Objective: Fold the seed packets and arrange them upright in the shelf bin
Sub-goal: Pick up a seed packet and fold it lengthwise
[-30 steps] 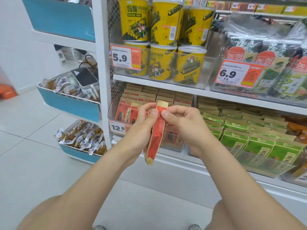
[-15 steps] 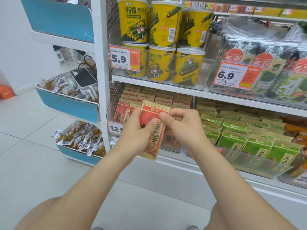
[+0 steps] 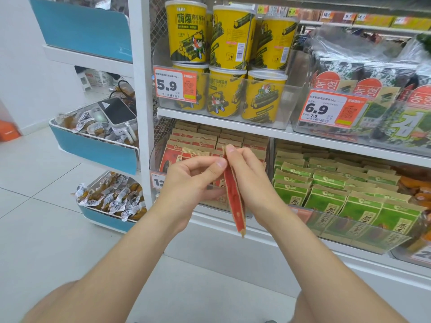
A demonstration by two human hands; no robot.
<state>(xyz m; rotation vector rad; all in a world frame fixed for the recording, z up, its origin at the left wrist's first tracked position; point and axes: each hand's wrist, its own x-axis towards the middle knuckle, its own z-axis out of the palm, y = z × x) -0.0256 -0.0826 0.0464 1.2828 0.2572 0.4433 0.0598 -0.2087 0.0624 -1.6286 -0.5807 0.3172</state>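
Note:
A red and tan seed packet (image 3: pixel 234 201) hangs edge-on in front of the lower shelf, its narrow side toward me. My left hand (image 3: pixel 191 180) pinches its upper part with thumb and fingers from the left. My right hand (image 3: pixel 250 180) grips the same top end from the right, index fingertip over the top edge. Behind my hands stands a clear shelf bin (image 3: pixel 154 157) holding several upright red seed packets (image 3: pixel 177 155) in rows.
A bin of green packets (image 3: pixel 326 197) sits to the right on the same shelf. Yellow tubs (image 3: pixel 224 54) and seaweed bags (image 3: pixel 373 89) fill the shelf above. Blue-fronted wire baskets (image 3: pixel 93 150) with wrapped snacks and a power bank stand left. White tile floor lies below.
The packet has turned from showing its printed front to edge-on between both hands, and the view has shifted slightly.

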